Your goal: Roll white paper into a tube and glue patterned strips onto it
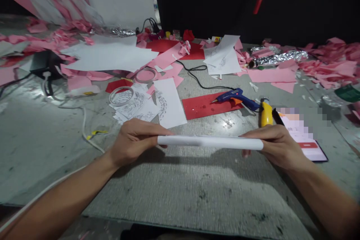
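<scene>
A folded or rolled strip of white paper is stretched level above the table, seen edge-on. My left hand pinches its left end between thumb and fingers. At the other end my right hand grips it the same way. Beyond the paper, a blue glue gun with an orange trigger rests on a red card. A yellow-handled tool lies just past my right hand, its full shape partly hidden. Beside that hand is a phone with a lit, partly blurred screen.
Two tape rolls and printed paper cutouts lie ahead on the left. A black power adapter with a white cable sits at far left. Pink paper scraps, white sheets and silver foil crowd the back.
</scene>
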Demonstrator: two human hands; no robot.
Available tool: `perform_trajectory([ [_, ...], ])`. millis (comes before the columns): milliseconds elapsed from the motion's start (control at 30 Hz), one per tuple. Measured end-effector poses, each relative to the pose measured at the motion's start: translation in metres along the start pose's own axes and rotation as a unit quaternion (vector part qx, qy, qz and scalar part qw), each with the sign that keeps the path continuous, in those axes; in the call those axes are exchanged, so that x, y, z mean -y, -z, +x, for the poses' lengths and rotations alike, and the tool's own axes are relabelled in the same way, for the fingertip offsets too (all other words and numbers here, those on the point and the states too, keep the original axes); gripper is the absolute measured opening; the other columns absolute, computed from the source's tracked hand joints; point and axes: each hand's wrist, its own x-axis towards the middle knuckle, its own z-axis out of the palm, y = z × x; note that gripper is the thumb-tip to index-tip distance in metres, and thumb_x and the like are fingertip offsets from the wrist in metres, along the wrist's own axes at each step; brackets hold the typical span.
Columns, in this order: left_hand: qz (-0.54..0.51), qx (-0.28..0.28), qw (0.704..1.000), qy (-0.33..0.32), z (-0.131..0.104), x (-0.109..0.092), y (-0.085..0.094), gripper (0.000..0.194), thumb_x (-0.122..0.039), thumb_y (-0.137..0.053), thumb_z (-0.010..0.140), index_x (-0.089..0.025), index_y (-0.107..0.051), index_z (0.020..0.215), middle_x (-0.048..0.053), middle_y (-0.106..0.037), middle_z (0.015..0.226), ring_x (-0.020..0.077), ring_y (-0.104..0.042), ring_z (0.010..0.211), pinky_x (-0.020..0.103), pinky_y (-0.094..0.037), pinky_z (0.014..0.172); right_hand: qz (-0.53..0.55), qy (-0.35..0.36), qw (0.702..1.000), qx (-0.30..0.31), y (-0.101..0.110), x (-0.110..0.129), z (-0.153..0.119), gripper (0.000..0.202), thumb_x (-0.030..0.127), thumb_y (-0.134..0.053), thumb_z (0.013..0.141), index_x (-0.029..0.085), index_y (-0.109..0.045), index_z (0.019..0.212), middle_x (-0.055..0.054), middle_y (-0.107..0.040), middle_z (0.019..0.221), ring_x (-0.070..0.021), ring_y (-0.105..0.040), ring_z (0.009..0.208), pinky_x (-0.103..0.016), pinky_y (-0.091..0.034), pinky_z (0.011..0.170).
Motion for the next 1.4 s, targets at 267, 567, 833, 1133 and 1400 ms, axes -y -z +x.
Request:
perform_trajectory([
  [267,0.032,-0.052,0.998,0.030,-0.006,0.002,-0.002,0.012,-0.025,-0.081,0.080,-0.032,-0.089,0.088,0.006,-0.084,0.079,0.0217,-0.077,0.064,0.028,-0.058,0.055,-0.039,0.039,0.998,-0.005,0.001,-0.003,-0.002,0.025,0.043,-0.077,0.097,0.024,-0.089,0.109,-0.008,-0.081,0.072,-0.0211,-0.076,0.064,-0.032,-0.062,0.064],
  [567,-0.001,0.008,0.999,0.041,-0.001,-0.001,0.003,0.010,-0.029,-0.082,0.086,-0.029,-0.089,0.093,0.008,-0.084,0.080,0.0213,-0.078,0.070,0.028,-0.062,0.064,-0.024,0.021,0.999,0.008,-0.003,0.008,0.005,0.023,0.040,-0.078,0.097,0.024,-0.088,0.110,-0.006,-0.081,0.069,-0.0185,-0.076,0.061,-0.027,-0.064,0.061],
  [833,-0.052,0.002,0.997,0.064,0.005,0.000,0.013,0.021,-0.036,-0.078,0.088,-0.025,-0.089,0.102,0.011,-0.085,0.103,0.0258,-0.078,0.094,0.033,-0.064,0.079,-0.021,0.021,1.000,-0.006,-0.004,0.010,0.006,0.017,0.037,-0.080,0.096,0.025,-0.090,0.103,-0.005,-0.081,0.069,-0.0163,-0.076,0.061,-0.024,-0.063,0.061],
  [1133,-0.117,-0.053,0.992,-0.016,0.008,0.002,0.006,0.020,-0.026,-0.070,0.091,-0.025,-0.088,0.098,0.006,-0.084,0.092,0.0210,-0.077,0.087,0.032,-0.062,0.082,-0.081,-0.004,0.996,-0.040,0.008,-0.002,0.005,0.020,0.043,-0.082,0.091,0.026,-0.091,0.095,-0.007,-0.084,0.080,-0.0222,-0.078,0.072,-0.029,-0.063,0.070],
  [1400,-0.131,-0.113,0.985,-0.010,0.009,0.006,0.007,0.016,-0.036,-0.076,0.096,-0.026,-0.088,0.093,0.007,-0.083,0.089,0.0210,-0.077,0.085,0.036,-0.063,0.080,-0.071,-0.041,0.994,-0.076,0.014,-0.011,0.007,0.022,0.045,-0.086,0.086,0.025,-0.090,0.094,-0.006,-0.081,0.072,-0.0220,-0.075,0.069,-0.029,-0.060,0.068],
])
